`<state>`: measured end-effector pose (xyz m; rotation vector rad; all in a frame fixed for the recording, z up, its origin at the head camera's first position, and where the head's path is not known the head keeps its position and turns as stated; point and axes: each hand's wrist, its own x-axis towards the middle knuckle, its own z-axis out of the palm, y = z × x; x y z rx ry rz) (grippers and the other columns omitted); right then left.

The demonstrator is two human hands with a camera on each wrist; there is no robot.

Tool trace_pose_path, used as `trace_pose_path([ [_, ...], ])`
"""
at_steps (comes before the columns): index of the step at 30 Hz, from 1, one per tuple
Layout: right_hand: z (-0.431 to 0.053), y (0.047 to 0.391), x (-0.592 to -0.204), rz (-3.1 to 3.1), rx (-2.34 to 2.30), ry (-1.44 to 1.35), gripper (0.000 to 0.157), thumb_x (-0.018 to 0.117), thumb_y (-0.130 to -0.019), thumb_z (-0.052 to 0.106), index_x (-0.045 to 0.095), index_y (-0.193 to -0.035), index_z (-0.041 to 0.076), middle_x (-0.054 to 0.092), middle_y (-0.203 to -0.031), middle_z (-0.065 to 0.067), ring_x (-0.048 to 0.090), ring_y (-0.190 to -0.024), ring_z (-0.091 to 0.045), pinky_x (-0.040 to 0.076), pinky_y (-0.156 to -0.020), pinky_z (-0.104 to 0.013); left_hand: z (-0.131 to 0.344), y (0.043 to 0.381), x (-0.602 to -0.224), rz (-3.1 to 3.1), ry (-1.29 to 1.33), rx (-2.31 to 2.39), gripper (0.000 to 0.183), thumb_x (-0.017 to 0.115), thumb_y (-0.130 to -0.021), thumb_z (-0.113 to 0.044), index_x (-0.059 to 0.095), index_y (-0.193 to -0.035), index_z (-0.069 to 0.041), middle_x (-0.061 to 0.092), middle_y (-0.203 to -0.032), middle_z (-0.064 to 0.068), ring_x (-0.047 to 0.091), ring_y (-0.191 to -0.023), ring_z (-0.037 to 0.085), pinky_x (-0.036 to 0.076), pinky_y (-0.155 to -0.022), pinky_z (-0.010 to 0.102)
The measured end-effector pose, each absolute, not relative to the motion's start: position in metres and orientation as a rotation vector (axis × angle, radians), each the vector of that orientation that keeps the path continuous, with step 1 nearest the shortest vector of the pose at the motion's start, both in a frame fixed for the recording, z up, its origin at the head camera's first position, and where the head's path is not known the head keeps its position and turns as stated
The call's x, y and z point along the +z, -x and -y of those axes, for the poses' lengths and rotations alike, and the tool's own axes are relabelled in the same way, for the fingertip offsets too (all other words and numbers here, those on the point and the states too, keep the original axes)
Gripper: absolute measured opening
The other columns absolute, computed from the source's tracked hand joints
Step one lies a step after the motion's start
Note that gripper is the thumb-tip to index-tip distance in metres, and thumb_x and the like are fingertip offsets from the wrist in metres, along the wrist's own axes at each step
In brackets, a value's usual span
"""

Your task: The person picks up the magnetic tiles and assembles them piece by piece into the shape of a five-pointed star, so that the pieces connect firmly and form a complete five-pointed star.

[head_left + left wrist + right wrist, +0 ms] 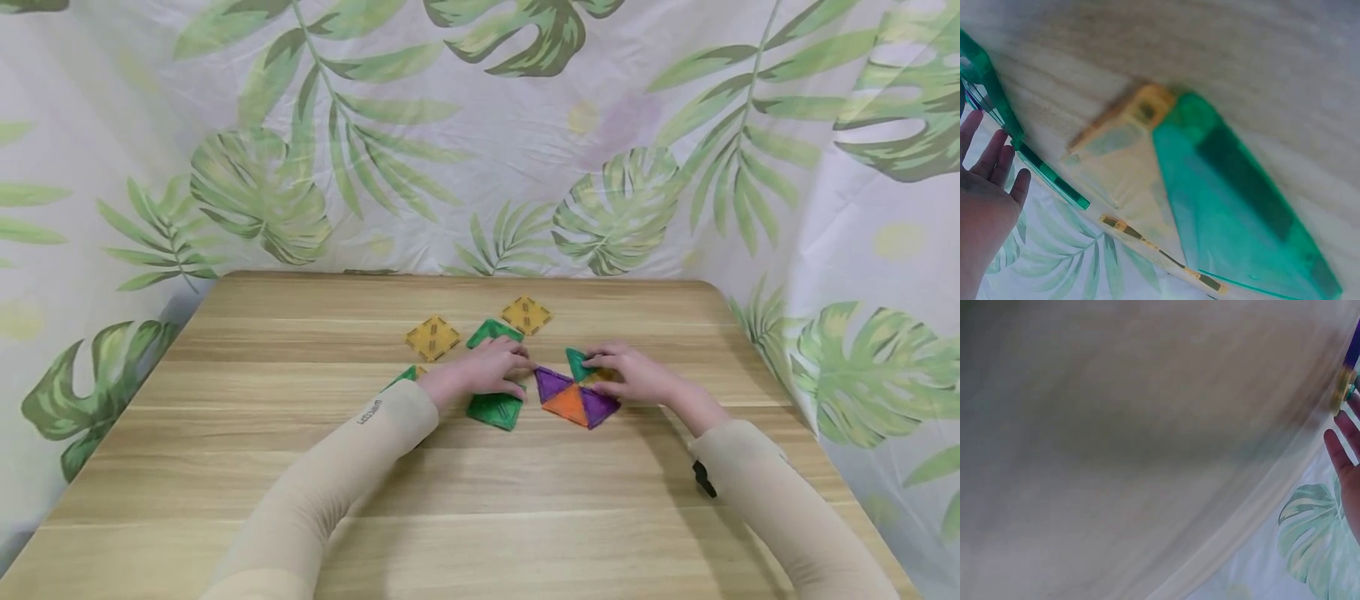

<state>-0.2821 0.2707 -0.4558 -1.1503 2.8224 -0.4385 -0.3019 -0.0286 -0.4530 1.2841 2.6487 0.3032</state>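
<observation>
In the head view my left hand reaches over green magnetic tiles, with its thumb at the edge of the lower green tile and its fingertips near the corner of a purple triangle tile. The left wrist view shows these fingers spread. My right hand touches a green triangle tile and covers part of a yellow tile. These join an orange triangle and a second purple triangle, points meeting in a fan. Fingers of the right hand look fairly straight in the right wrist view.
Two yellow diamond shapes made of tiles, one at left and one farther back, lie on the wooden table. Another green tile lies behind my left hand. Beside my left cuff, a green-and-yellow piece is partly hidden. A leaf-print curtain hangs behind.
</observation>
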Motion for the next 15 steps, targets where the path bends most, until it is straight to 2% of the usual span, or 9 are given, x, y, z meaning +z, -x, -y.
trace_pose_path([
  [11, -0.283, 0.278, -0.461, -2.817, -0.615, 1.219, 0.030, 0.073, -0.084, 0.019, 0.069, -0.110, 0.006, 0.060, -0.114, -0.013, 0.057, -0.105, -0.029, 0.046, -0.092, -0.047, 0.015, 0.310, -0.458, -2.719, -1.194, 0.233, 0.070, 0.061, -0.081, -0.061, 0.049, -0.139, -0.023, 0.043, -0.140, 0.007, 0.032, -0.127, 0.023, 0.029, -0.105, 0.046],
  [15, -0.285, 0.280, -0.462, -2.848, -0.657, 1.083, 0.038, 0.073, -0.083, 0.023, 0.066, -0.116, 0.005, 0.059, -0.118, -0.016, 0.055, -0.110, -0.034, 0.043, -0.095, -0.051, 0.009, 0.311, -0.459, -2.722, -1.155, 0.215, 0.072, 0.061, -0.081, -0.060, 0.047, -0.140, -0.022, 0.040, -0.143, 0.007, 0.030, -0.130, 0.025, 0.029, -0.104, 0.045],
])
